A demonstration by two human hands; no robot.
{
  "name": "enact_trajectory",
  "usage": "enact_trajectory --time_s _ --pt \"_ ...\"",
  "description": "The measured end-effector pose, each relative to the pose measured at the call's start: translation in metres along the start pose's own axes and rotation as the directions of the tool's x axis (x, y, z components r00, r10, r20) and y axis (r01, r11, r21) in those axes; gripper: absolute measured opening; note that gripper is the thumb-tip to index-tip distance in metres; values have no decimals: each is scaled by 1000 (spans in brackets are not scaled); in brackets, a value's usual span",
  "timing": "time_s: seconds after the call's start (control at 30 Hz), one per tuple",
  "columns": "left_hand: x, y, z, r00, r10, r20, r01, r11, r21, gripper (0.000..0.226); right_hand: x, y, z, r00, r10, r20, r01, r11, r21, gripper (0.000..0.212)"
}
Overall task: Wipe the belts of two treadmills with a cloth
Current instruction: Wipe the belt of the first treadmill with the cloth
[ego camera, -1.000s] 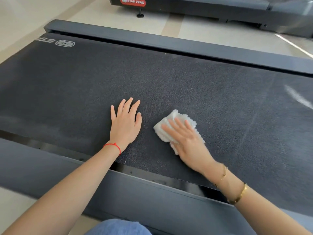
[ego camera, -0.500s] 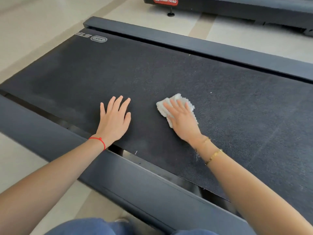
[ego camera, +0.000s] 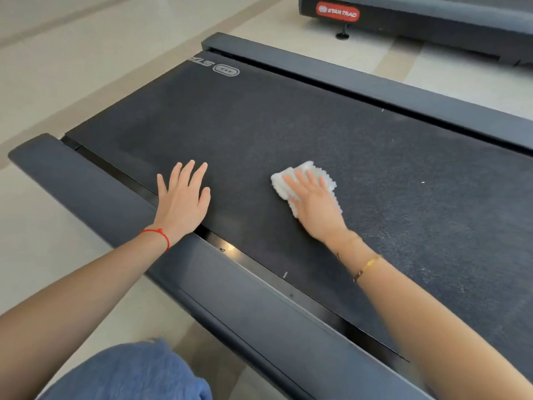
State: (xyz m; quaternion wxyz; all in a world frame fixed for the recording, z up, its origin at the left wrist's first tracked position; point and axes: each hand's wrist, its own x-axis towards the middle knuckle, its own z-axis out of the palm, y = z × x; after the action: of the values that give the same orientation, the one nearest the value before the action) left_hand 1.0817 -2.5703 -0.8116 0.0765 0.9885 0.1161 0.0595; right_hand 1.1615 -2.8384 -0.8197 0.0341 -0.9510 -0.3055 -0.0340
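Observation:
A black treadmill belt [ego camera: 288, 131] runs diagonally across the head view, with a white logo near its far left end. My right hand [ego camera: 315, 204] lies flat with straight fingers on a small white cloth [ego camera: 305, 176], pressing it onto the belt's middle. My left hand [ego camera: 181, 200] rests flat, fingers spread, on the belt near its near edge, a red string around the wrist. The rear of a second treadmill [ego camera: 418, 21] with a red Star Trac badge shows at the top right.
Dark grey side rails border the belt: a near rail [ego camera: 230, 298] below my arms and a far rail [ego camera: 375, 90] beyond. Beige tiled floor [ego camera: 86, 67] lies to the left and between the machines. My blue-clad knee [ego camera: 129, 373] sits at the bottom.
The view has shifted toward the belt's left end, showing the near rail's end. My right hand and the cloth have slid left along the belt; my left hand stays flat near the edge.

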Motion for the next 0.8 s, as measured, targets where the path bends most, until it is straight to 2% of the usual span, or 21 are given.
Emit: enact_trajectory --time_s 0.1,0.17,0.3,0.37,0.43,0.47,0.53,0.6,0.63,0.73,0.8 --pt "19 -19 2 1000 2 15 -2 1000 0 54 50 -4 4 993 118 -26 -118 993 10 45" --pt "33 -32 4 999 35 10 -35 999 8 55 72 -31 8 993 118 -30 -118 993 -29 45" --pt "60 -54 8 998 60 18 -60 998 -7 55 71 -97 14 987 -139 -82 131 987 -92 46" --pt "70 -64 10 997 66 35 -65 998 -18 55 56 -107 16 970 -231 -73 233 972 19 47" --pt "77 -73 13 995 82 55 -81 997 -21 55 48 -98 17 966 -258 -18 259 962 88 52" --pt "80 -77 14 994 88 67 -87 996 -24 55 51 -88 18 974 -227 0 227 973 44 53" --pt "84 -82 15 992 94 85 -91 995 -45 55 67 -61 18 999 -36 -5 36 999 -11 51" --pt "84 -85 18 991 99 90 -94 994 -60 55 85 -38 13 989 148 0 -148 988 -35 47" --pt "83 -84 19 991 101 85 -97 994 -57 55 92 -32 11 981 194 -2 -194 981 -30 46" --pt "83 -84 21 991 104 79 -101 994 -34 56 102 -52 11 971 236 -26 -235 971 47 48" --pt "83 -84 22 991 107 81 -107 994 -14 56 96 -88 12 987 149 -62 -147 989 32 46"
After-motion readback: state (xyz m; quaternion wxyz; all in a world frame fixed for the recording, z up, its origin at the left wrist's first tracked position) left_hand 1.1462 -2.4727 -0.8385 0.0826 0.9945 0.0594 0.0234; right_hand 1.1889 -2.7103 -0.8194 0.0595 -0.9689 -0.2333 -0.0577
